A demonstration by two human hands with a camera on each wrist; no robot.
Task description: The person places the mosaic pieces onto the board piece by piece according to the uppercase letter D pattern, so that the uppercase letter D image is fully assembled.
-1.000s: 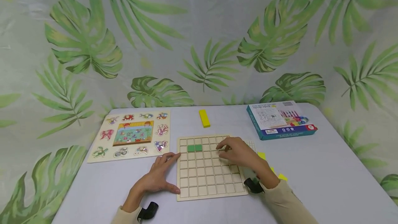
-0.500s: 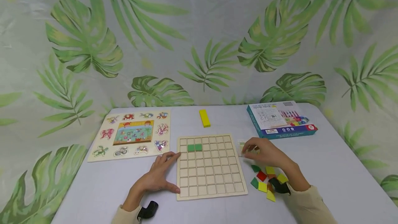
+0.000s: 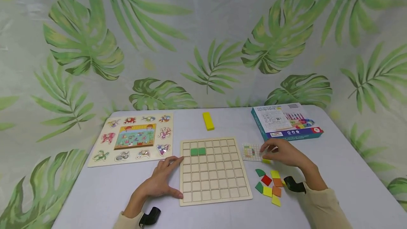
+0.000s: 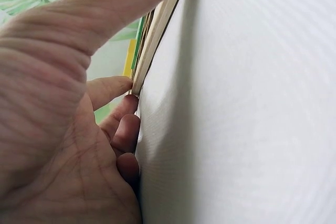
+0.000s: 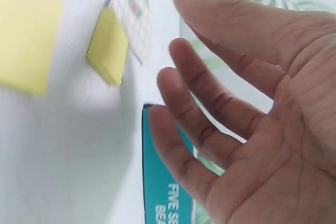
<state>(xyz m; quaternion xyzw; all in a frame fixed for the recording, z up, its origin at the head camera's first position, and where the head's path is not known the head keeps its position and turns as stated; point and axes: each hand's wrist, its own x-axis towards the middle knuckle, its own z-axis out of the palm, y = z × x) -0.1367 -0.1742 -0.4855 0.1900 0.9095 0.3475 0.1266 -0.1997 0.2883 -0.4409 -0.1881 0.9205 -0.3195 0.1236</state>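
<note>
A wooden grid board lies on the table, with two green square tiles side by side in its upper left cells. My left hand rests at the board's left edge, thumb and index fingertips right at it; the left wrist view shows the same hand beside the rim. My right hand hovers at the right end of a small gridded pattern card. In the right wrist view its fingers bend loosely with nothing between them. A yellow tile lies by the card, partly under this hand in the head view.
Loose tiles, including a red square and an orange one, lie right of the board. Farther back are a yellow block and a teal box. A sea-animal puzzle lies at the left.
My right hand has moved right, from over the board, across the pattern card, to its right end. Card and loose tiles now show more fully. The left hand has stayed at the board's edge.
</note>
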